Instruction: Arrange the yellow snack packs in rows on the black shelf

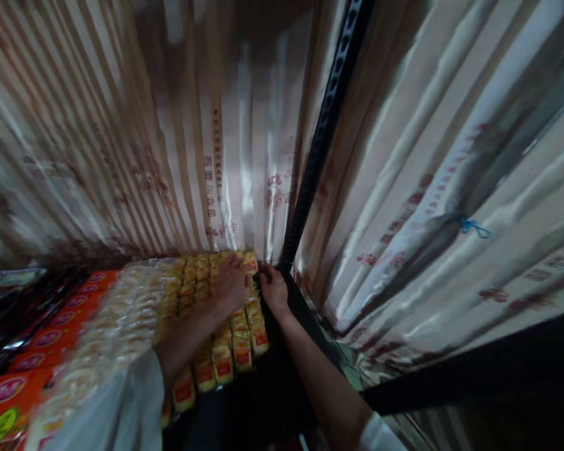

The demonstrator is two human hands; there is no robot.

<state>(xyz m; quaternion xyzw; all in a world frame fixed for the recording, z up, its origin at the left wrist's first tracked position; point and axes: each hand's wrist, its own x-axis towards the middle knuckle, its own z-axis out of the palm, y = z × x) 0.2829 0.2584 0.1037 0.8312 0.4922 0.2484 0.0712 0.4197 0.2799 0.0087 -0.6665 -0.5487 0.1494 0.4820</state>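
Rows of small yellow wrapped packets (223,363) with red labels stand on a dark shelf (282,388). My left hand (232,282) lies over the far end of these rows, fingers stretched forward and touching the packets; the picture is dim and blurred there. Close to its fingertips stands a yellow packet (250,260) in the far corner. At the right border of the rows, my right hand (273,288) has its fingers bent inward with the thumb near them. Whatever lies between those fingers is too dark to make out.
Left of the yellow packets are clear-wrapped pale packets (117,326), then orange packs (47,341) and dark shiny packs (19,326). Pale printed sheeting (244,156) hangs behind and to the right. A black perforated post (326,119) rises at the shelf's far corner.
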